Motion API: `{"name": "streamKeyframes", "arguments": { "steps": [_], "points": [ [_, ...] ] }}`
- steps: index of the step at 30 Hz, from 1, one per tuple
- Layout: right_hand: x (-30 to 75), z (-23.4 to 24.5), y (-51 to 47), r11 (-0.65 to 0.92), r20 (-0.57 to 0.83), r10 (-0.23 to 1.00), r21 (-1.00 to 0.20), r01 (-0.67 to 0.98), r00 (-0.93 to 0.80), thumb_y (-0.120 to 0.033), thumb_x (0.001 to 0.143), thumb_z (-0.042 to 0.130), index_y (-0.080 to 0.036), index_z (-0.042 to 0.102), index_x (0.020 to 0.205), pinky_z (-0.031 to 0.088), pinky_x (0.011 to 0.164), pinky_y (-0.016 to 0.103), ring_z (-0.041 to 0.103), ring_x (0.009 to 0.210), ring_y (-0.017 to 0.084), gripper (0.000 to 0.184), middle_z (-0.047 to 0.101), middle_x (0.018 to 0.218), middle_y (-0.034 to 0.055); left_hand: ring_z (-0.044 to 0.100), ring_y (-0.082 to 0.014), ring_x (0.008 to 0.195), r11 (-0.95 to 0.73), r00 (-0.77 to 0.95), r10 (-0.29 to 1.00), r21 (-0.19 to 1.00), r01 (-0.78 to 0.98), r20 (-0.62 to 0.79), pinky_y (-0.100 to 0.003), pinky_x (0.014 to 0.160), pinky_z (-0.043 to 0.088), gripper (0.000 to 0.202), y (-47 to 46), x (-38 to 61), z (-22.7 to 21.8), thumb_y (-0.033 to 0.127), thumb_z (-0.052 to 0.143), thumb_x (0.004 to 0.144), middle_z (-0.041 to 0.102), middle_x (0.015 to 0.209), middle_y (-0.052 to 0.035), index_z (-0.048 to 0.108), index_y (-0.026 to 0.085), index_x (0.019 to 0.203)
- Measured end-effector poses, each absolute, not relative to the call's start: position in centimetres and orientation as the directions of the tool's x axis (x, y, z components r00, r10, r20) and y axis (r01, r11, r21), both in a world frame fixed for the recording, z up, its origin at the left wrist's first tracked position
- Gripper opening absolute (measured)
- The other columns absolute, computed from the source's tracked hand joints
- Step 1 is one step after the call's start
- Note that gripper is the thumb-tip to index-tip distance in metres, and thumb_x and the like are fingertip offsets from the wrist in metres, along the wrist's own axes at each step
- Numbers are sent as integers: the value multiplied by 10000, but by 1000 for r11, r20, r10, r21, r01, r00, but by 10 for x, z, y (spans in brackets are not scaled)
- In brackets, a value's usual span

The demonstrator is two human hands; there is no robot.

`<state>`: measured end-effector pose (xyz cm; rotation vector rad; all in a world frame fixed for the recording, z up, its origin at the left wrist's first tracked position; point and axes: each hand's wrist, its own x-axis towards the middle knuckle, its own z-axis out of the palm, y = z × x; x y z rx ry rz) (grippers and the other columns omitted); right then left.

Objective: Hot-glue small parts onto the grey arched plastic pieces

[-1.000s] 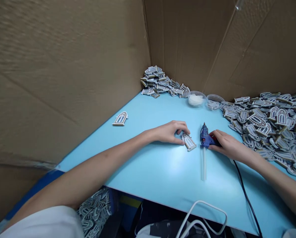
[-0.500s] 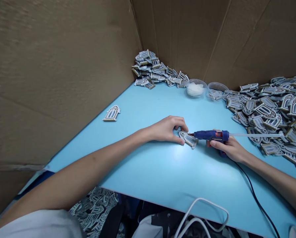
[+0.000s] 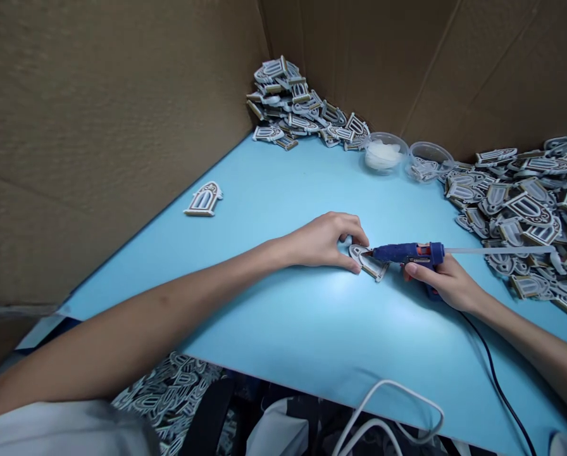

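Note:
My right hand [image 3: 447, 282] is wrapped round the handle of a blue hot glue gun [image 3: 402, 253], with a long clear glue stick [image 3: 497, 251] jutting from its back end. The gun's nozzle points left and sits over a small arched window-shaped piece [image 3: 377, 270] lying on the blue table. With thumb and fingers, my left hand [image 3: 328, 240] grips this piece at its rounded end. Whether the nozzle touches the surface, I cannot tell. Another arched window piece [image 3: 204, 199] lies alone to the left, near the cardboard wall.
Cardboard walls [image 3: 122, 95] enclose the table [image 3: 283, 316]. Window pieces are heaped in the back corner [image 3: 288, 104] and at right [image 3: 525, 215]. Two clear tubs [image 3: 384, 155] stand at the back. A black cord [image 3: 492, 373] trails from the gun; a white looped frame [image 3: 397, 386] crosses the front edge.
The view has shifted slightly. The nozzle stays over the rounded part of the window piece, and both hands keep their holds.

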<state>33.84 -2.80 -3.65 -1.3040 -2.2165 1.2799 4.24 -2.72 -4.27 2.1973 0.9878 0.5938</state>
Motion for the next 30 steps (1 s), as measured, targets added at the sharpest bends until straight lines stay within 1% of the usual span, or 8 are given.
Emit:
{"name": "streamKeyframes", "arguments": {
  "steps": [5,10,14,26,30],
  "points": [
    [338,-37,-28,207,-197,806,-789,579,-558,-647,932,582,-195,611,695,319,521,291,440,571,148,511,549,653,24,643,-169,908,-507,608,781,711,487,141,-279,834,463,379,-28,42,-44,317,931,744,733,1017,-55,792,162,1060],
    [336,-35,-29,222,-179,809,-789,573,-560,-632,929,582,-199,591,647,301,504,290,424,537,142,516,492,599,9,643,-167,898,-512,611,779,709,485,144,-279,824,462,373,-28,42,-44,316,925,748,733,1012,-56,790,162,1059],
    [336,-35,-29,230,-169,810,-790,568,-562,-624,928,582,-200,589,638,292,505,288,420,530,141,514,460,573,-1,639,-164,886,-514,610,779,707,485,147,-278,819,462,365,-28,43,-45,314,920,748,733,1009,-52,788,167,1054],
    [336,-36,-29,212,-192,812,-783,586,-550,-637,928,579,-200,587,647,304,523,292,425,548,142,520,493,602,4,639,-160,886,-504,605,785,707,496,136,-274,817,459,377,-28,44,-42,308,933,741,734,1008,-54,793,152,1054],
    [336,-36,-29,216,-193,812,-777,591,-550,-637,931,573,-202,576,642,300,522,288,424,541,140,523,475,585,-4,644,-164,900,-499,603,788,705,503,128,-276,824,459,379,-28,44,-42,311,933,740,735,1014,-53,793,159,1058]
  ]
}}
